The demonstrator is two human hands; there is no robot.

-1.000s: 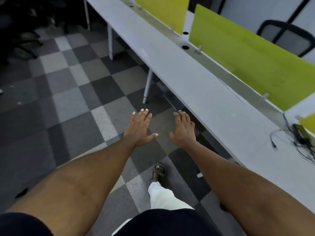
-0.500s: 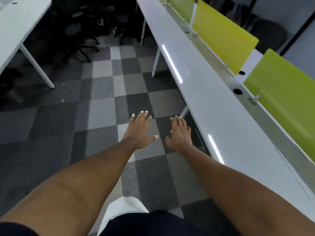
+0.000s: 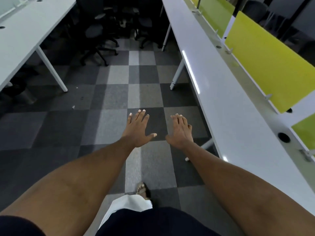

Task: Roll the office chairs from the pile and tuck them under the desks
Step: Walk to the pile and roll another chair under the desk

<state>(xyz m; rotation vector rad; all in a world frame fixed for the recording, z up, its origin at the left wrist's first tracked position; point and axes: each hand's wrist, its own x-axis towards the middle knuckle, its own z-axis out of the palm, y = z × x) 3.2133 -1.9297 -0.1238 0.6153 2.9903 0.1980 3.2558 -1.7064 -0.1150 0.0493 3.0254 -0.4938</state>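
A pile of black office chairs (image 3: 109,26) crowds the dark far end of the aisle, between two rows of white desks. The long white desk (image 3: 226,106) runs along my right side; another white desk (image 3: 25,34) stands at the far left. My left hand (image 3: 138,128) and my right hand (image 3: 181,131) are stretched out in front of me over the carpet, palms down, fingers straight, holding nothing. Both hands are well short of the chairs.
Yellow-green divider panels (image 3: 265,65) stand along the back of the right desk, with a black chair (image 3: 255,9) behind them. Checkered grey carpet (image 3: 117,92) covers the aisle. White desk legs (image 3: 176,74) reach the floor on the right. My sandalled foot (image 3: 143,189) steps forward.
I have walked down the aisle and turned left, so the chair pile and the left desk have come into view ahead. Both hands stay outstretched and empty.
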